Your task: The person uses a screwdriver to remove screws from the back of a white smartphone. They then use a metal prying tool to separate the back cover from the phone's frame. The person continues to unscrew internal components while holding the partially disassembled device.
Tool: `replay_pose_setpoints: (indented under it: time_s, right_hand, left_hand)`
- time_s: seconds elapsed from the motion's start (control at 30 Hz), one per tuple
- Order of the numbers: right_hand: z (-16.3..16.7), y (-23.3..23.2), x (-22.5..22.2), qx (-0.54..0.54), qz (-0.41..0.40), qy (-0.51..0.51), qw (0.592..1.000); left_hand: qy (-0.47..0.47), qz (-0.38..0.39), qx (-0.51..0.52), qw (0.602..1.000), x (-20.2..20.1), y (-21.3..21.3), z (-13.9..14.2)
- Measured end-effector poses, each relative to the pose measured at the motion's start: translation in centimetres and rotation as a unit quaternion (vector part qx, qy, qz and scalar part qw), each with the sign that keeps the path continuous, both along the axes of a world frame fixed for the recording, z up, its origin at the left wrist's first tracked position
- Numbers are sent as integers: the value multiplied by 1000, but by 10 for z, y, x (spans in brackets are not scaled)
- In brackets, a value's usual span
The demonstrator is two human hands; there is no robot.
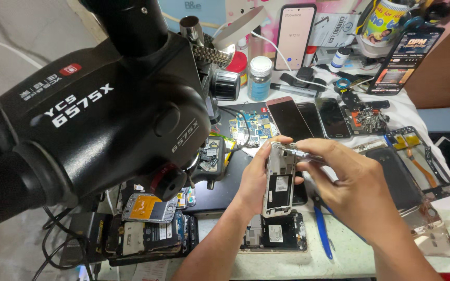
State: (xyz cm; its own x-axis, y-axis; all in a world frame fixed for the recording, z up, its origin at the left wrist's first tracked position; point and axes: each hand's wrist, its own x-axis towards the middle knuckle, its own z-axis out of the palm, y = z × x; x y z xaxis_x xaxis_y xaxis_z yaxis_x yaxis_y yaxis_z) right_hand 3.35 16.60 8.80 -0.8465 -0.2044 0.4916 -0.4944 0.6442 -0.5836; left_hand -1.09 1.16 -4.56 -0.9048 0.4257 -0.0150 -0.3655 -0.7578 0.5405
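Cluttered repair bench (pixel 339 260): left hand (pixel 253 179) clamps opened white phone frame (pixel 278 179) upright; right hand (pixel 347 182) fingers pinch thin metal tool (pixel 300 152) at its top.

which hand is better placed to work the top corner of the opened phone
Right. The right hand holds a thin metal tool at the top of the opened white phone frame; the left hand grips that frame.

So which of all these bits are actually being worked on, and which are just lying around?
In hand:
- opened phone frame, held by left hand
- thin metal tool, in right hand

Lying about:
- microscope
- three dark phones
- blue tweezers
- small jar
- mug
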Motion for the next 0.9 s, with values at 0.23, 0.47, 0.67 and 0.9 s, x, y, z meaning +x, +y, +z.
replay_pose_setpoints:
  time_s: [0.23, 0.47, 0.67, 0.9]
  right_hand:
    - [-15, 12, 3, -55, -46, -16, 997]
    - [-37, 40, -2, -285, -26, -89, 954]
    - [-51, 52, -7, -346, -51, -159, 923]
    - [-56, 52, -8, -375, 1, -162, 913]
  left_hand:
    - [-3, -6, 15, 1000, 0, 0, 4]
    - [18, 27, -14, 999, 3, -1, 22]
    - [61, 41, -20, 997, 5, 3, 21]
    - [70, 39, -69, 994, 5, 6, 12]
